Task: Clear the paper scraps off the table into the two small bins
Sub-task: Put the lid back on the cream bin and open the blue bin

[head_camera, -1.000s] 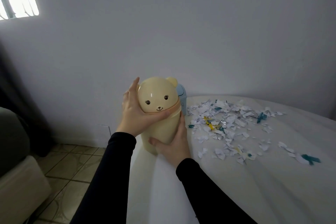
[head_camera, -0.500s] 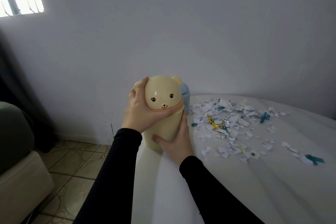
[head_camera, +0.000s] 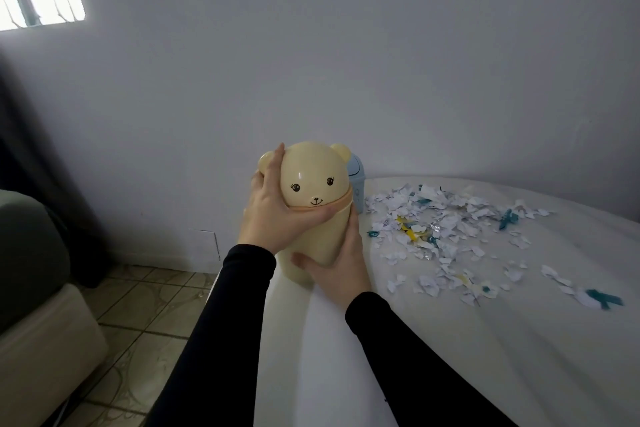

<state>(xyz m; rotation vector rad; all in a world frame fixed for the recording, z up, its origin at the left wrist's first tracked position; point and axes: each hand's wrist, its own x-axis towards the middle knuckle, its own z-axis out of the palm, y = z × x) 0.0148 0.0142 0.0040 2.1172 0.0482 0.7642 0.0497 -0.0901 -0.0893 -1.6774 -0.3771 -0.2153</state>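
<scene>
**Both hands on the bear bin**

Our left hand (head_camera: pixel 277 215) wraps the domed lid of the yellow bear bin (head_camera: pixel 317 215), with the thumb lying along the orange collar under the painted face and the fingers reaching up past one ear. Our right hand (head_camera: pixel 337 265) cups the lower body of the same bin from the side, fingers up along its wall and thumb curled across the front near its base. So both hands are grasping the bin; neither is released. We cannot tell whether its base rests on the desk (head_camera: pixel 485 340) or is held just above it, since the right hand covers that spot.

Just behind the bear bin, on the far side of our right hand, the blue bin (head_camera: pixel 356 184) stands on the desk, mostly hidden.

To the right of both hands lie the paper scraps (head_camera: pixel 446 229), a loose spread of white bits mixed with a few teal and yellow pieces, on the white covering. One teal scrap (head_camera: pixel 604 297) sits well apart at the far right.

We find no brand, label or readable writing anywhere; the bear's eyes, nose and smile are the only marks on the bin.

Left of our left hand, below the desk edge, are a tiled floor (head_camera: pixel 138 322) and a pale cushioned seat (head_camera: pixel 38 350).
</scene>
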